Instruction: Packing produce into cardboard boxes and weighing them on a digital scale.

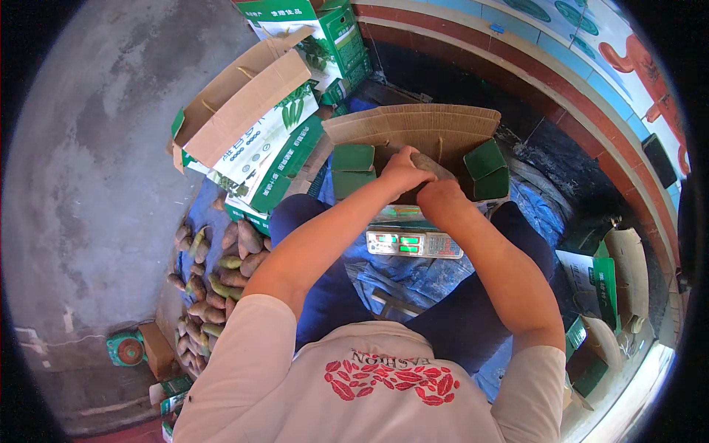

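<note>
An open cardboard box (415, 124) with green side flaps stands in front of me, its brown far flap raised. Over its opening is a brownish, soil-covered root vegetable (434, 167). My left hand (404, 172) is closed around its left end. On the other side my right hand (443, 199) is closed against the same vegetable, its fingers partly hidden. The box seems to rest on a digital scale (414, 244), whose panel with lit green displays shows at the box's near side. The inside of the box is mostly hidden by my hands.
A heap of brown and greenish root vegetables (214, 295) lies to my left. Green-and-white cartons (258, 140) are stacked at the far left, and opened boxes (602, 288) stand at the right. Blue sheeting (384, 277) covers the ground; a tiled wall (561, 111) curves behind.
</note>
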Motion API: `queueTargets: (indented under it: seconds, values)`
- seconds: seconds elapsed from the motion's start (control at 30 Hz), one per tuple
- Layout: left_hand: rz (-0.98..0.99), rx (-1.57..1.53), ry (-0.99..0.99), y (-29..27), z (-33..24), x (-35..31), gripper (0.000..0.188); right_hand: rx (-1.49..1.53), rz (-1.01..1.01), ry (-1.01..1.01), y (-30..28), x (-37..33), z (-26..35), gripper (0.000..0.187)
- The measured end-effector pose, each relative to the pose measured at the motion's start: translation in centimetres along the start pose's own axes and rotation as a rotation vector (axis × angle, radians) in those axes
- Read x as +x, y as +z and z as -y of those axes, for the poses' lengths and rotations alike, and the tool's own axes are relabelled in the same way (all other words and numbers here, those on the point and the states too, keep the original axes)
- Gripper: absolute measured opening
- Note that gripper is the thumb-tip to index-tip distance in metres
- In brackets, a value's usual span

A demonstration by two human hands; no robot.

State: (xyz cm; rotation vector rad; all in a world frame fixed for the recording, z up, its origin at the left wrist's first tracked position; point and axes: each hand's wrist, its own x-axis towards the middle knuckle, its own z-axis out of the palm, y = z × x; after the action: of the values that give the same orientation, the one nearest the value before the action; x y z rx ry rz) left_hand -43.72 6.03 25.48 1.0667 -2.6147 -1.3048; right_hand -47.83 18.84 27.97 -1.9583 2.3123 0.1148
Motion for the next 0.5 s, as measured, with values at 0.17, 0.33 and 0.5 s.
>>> queueTargets:
  seconds: [0.17, 0.33, 0.5]
  values:
    - [0.107, -0.196, -0.131, 1.9, 1.3, 1.6, 0.081, 0.034, 0.124, -0.052, -0.7, 0.0, 0.3, 0.012]
    - [0.160, -0.160, -0.161, 4.8, 4.7, 2.6, 0.067, 0.125, 0.001, 0.012, 1.0, 0.6, 0.1, 0.010]
    - [0.294, -0.297, 0.044, 3.5, 4.1, 2.3, 0.044, -0.041, 0.094, -0.008, 0.3, 1.1, 0.3, 0.010]
